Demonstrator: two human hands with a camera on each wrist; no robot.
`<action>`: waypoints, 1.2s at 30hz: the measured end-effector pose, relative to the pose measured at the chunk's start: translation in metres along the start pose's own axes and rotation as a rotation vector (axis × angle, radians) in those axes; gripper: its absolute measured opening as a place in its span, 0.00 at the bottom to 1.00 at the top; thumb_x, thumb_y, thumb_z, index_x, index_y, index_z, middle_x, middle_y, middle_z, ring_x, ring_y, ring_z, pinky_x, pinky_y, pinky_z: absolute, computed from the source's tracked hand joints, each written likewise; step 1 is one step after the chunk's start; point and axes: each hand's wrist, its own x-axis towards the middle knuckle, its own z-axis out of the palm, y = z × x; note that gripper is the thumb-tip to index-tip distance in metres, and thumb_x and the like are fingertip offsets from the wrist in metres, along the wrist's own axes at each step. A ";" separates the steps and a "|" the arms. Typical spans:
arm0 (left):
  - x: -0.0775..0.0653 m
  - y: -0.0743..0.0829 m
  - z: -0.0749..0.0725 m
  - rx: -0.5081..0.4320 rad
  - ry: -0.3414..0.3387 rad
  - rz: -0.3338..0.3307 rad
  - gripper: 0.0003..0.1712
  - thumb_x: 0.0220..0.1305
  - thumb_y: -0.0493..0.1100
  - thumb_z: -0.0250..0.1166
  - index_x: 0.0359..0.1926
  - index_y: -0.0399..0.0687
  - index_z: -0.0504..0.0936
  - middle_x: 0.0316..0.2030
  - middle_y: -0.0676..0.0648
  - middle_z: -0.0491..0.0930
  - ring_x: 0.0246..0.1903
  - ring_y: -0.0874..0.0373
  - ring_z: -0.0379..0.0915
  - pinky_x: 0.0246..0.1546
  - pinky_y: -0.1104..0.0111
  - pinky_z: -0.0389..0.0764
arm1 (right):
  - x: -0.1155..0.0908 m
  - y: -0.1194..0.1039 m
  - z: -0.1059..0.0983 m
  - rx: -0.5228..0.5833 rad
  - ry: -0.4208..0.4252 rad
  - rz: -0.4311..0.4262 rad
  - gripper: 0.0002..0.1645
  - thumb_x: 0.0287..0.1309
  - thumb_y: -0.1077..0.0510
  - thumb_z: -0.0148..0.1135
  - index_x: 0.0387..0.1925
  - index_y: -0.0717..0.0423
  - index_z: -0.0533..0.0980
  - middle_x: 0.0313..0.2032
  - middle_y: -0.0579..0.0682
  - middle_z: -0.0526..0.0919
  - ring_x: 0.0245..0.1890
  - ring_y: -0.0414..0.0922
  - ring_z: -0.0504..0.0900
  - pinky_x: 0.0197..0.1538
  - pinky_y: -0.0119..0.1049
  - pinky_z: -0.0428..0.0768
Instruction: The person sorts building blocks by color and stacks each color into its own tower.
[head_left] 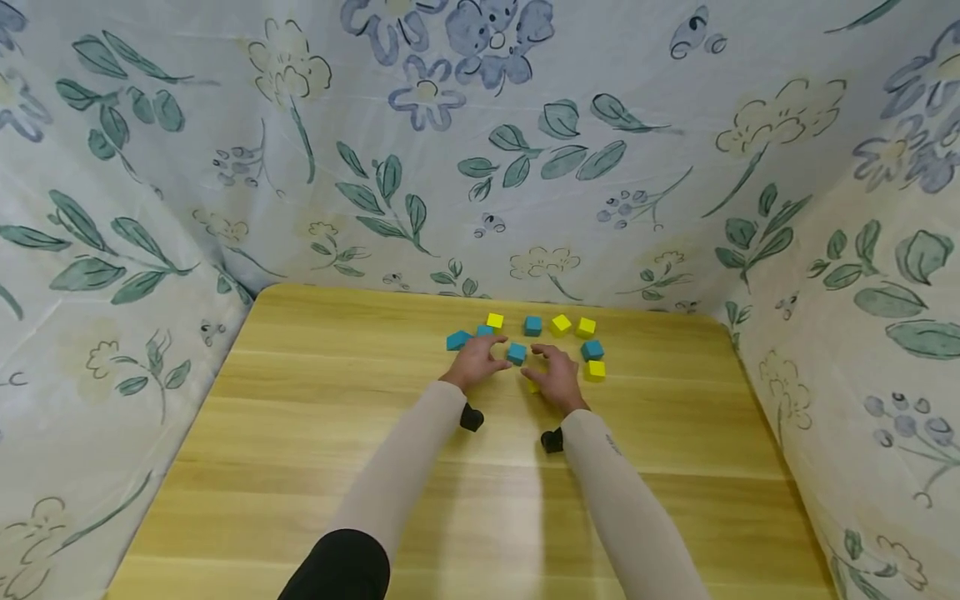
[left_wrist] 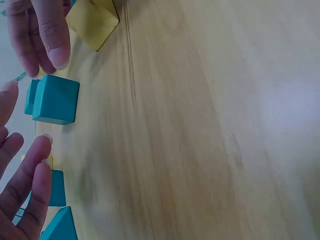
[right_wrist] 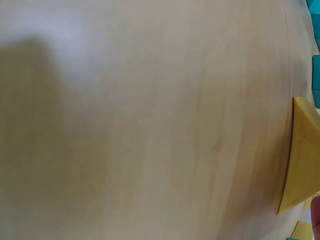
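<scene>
A blue cube point(head_left: 516, 354) sits on the table between my two hands. To its left is my left hand point(head_left: 477, 364), its fingers spread loosely, with a gap to the cube in the left wrist view. On the other side my right hand point(head_left: 557, 375) reaches in with relaxed fingers, their tips close to the cube point(left_wrist: 56, 99). A yellow triangular block point(right_wrist: 302, 160) lies under the right hand, mostly hidden in the head view. Just beyond the left fingers are a blue block point(head_left: 485, 331) and a blue wedge-shaped block point(head_left: 458, 340).
Along the far side stand a yellow cube point(head_left: 495, 321), a blue cube point(head_left: 532, 326) and two more yellow blocks point(head_left: 561, 325). Right of my right hand, a blue cube point(head_left: 592, 350) stands behind a yellow one point(head_left: 595, 371). Flowered cloth point(head_left: 495, 208) encloses the wooden table point(head_left: 315, 400).
</scene>
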 end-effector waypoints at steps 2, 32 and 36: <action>0.005 0.000 0.003 0.020 0.006 -0.004 0.31 0.64 0.44 0.66 0.66 0.42 0.70 0.49 0.42 0.79 0.29 0.58 0.73 0.40 0.65 0.78 | 0.002 0.001 0.001 -0.003 0.011 -0.001 0.28 0.60 0.56 0.66 0.60 0.61 0.73 0.56 0.58 0.77 0.57 0.59 0.71 0.64 0.61 0.51; 0.019 -0.003 0.029 0.179 0.065 -0.084 0.22 0.64 0.42 0.65 0.59 0.47 0.78 0.57 0.46 0.77 0.59 0.49 0.71 0.57 0.56 0.73 | 0.009 -0.005 0.008 -0.012 0.014 0.006 0.22 0.60 0.59 0.65 0.56 0.60 0.76 0.53 0.56 0.81 0.57 0.57 0.73 0.62 0.56 0.54; 0.017 -0.003 0.030 0.204 0.076 -0.076 0.22 0.64 0.43 0.66 0.58 0.47 0.78 0.57 0.47 0.77 0.58 0.50 0.71 0.57 0.57 0.73 | 0.010 -0.003 0.008 -0.019 0.002 0.005 0.22 0.60 0.59 0.65 0.56 0.59 0.76 0.54 0.56 0.80 0.58 0.57 0.73 0.62 0.56 0.55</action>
